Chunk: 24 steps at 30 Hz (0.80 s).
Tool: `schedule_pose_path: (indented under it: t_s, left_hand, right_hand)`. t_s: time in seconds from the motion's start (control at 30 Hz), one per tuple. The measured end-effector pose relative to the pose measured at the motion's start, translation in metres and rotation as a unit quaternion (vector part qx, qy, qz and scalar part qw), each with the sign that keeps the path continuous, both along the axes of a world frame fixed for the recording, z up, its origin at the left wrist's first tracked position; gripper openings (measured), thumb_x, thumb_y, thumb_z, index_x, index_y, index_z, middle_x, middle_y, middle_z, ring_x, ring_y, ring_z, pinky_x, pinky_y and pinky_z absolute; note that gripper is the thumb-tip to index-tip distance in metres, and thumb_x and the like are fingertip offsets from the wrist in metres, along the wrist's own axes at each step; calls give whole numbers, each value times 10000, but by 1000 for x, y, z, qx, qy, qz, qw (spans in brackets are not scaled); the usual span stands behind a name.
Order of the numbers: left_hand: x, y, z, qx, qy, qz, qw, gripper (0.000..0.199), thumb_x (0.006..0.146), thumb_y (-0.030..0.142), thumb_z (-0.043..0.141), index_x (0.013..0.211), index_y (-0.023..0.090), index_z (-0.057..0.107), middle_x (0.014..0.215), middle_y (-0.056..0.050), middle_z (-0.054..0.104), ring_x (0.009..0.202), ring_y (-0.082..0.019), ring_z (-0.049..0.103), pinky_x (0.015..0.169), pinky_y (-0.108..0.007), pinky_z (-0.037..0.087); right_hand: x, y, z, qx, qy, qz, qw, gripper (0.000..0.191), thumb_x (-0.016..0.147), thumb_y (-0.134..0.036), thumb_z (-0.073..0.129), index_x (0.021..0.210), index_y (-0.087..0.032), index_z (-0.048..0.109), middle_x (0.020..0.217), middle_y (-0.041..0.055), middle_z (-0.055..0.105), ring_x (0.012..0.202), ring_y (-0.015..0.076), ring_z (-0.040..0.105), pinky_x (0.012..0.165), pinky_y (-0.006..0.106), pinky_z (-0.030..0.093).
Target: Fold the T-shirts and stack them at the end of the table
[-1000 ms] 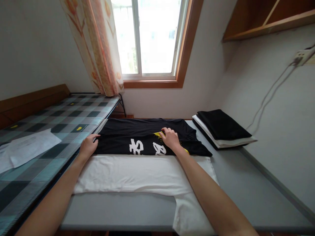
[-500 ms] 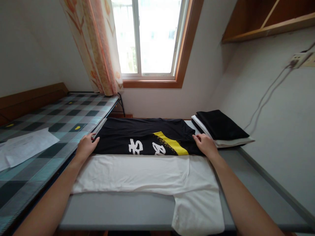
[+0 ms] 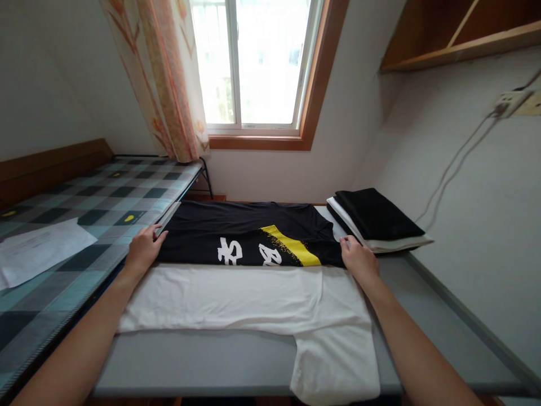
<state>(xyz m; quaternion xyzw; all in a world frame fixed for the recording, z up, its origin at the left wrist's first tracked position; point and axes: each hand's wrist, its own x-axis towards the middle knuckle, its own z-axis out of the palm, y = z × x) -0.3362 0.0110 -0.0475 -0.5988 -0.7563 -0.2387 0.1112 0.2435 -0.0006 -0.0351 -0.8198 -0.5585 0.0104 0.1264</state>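
A black T-shirt (image 3: 249,231) with white lettering and a yellow stripe lies flat across the grey table. White cloth (image 3: 240,296) with a sleeve at its right end lies along its near side; whether both are one garment I cannot tell. At the left end of the black part, my left hand (image 3: 145,248) is closed on the edge, thumb on top. My right hand (image 3: 359,260) pinches the right edge near the meeting of black and white. Some fingertips of both hands are hidden by cloth or hand.
Folded black and white clothes (image 3: 376,217) are stacked at the table's back right. On the left is a checked mattress (image 3: 139,186) bearing paper sheets (image 3: 46,248). The grey tabletop (image 3: 198,361) shows in front. A window (image 3: 253,67) and curtain (image 3: 169,79) stand behind.
My right hand has shifted slightly right and toward me along the shirt's edge. My left hand stays at the left end. The view has moved slightly; the clothing lies much the same.
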Motion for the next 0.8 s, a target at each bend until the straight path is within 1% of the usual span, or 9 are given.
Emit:
schedule_pose_path:
  t_s: [0.2, 0.3, 0.37, 0.43, 0.5, 0.6, 0.63, 0.7, 0.8]
  left_hand:
    - [-13, 2, 5, -12, 12, 7, 1000, 385, 850, 418, 487, 1107, 182, 650, 774, -66, 612, 779, -255, 613, 719, -318, 469]
    - [-11, -1, 6, -49, 23, 7, 999, 356, 836, 403, 515, 1074, 184, 661, 770, -66, 618, 760, -255, 619, 722, -325, 476]
    - [-5, -6, 6, -52, 46, 6, 998, 340, 841, 410, 515, 1048, 193, 675, 857, -90, 635, 803, -270, 624, 745, -348, 485]
    - [5, -10, 7, -14, 74, 2, 997, 342, 854, 414, 503, 1044, 195, 685, 1008, -126, 632, 939, -311, 611, 829, -400, 481]
    - [17, -11, 8, 25, 79, -36, 996, 355, 864, 418, 497, 1063, 193, 686, 1117, -140, 612, 1072, -334, 569, 940, -445, 443]
    - [36, -8, 4, 17, 44, -163, 985, 409, 875, 468, 491, 1141, 210, 664, 1225, -111, 602, 1179, -292, 532, 1046, -420, 390]
    - [42, -6, 1, -1, 34, -205, 978, 440, 878, 488, 486, 1189, 220, 644, 1280, -99, 588, 1221, -277, 512, 1065, -410, 378]
    - [52, -3, -6, -46, 31, -260, 964, 506, 883, 513, 478, 1298, 242, 583, 1400, -80, 526, 1323, -271, 435, 1100, -423, 339]
    - [59, -1, -17, -113, 45, -273, 954, 572, 890, 527, 472, 1405, 278, 487, 1504, -66, 423, 1415, -296, 315, 1133, -481, 269]
  right_hand:
    - [1, 0, 2, -42, -6, 3, 999, 464, 948, -484, 328, 1146, -204, 641, 954, 192, 704, 868, 312, 675, 729, 405, 473]
    - [1, -2, 1, -52, -21, 4, 998, 455, 945, -491, 332, 1109, -213, 653, 933, 182, 704, 850, 310, 672, 716, 408, 470]
    - [0, -4, 1, -33, -32, 6, 999, 439, 942, -484, 347, 1071, -207, 662, 916, 173, 699, 833, 300, 665, 708, 397, 466]
    - [-3, -6, 3, 28, -47, 26, 998, 391, 939, -439, 373, 1028, -197, 668, 941, 162, 686, 854, 283, 649, 724, 377, 463]
    - [-9, -6, 3, 111, -48, 84, 989, 348, 938, -382, 385, 971, -185, 669, 958, 143, 666, 892, 258, 627, 776, 354, 459]
    - [-22, -3, 1, 175, 7, 212, 962, 356, 950, -362, 365, 904, -180, 668, 936, 120, 645, 921, 226, 609, 855, 321, 449]
    - [-27, -2, -2, 175, 30, 248, 952, 365, 955, -373, 363, 931, -179, 670, 961, 119, 645, 947, 223, 607, 880, 319, 446]
    - [-34, 0, -9, 155, 46, 294, 942, 387, 957, -404, 372, 1096, -181, 657, 1114, 129, 635, 1071, 233, 585, 944, 344, 430]
    - [-40, 2, -20, 90, 2, 309, 947, 499, 948, -462, 395, 1348, -199, 536, 1394, 143, 511, 1312, 265, 440, 1062, 423, 347]
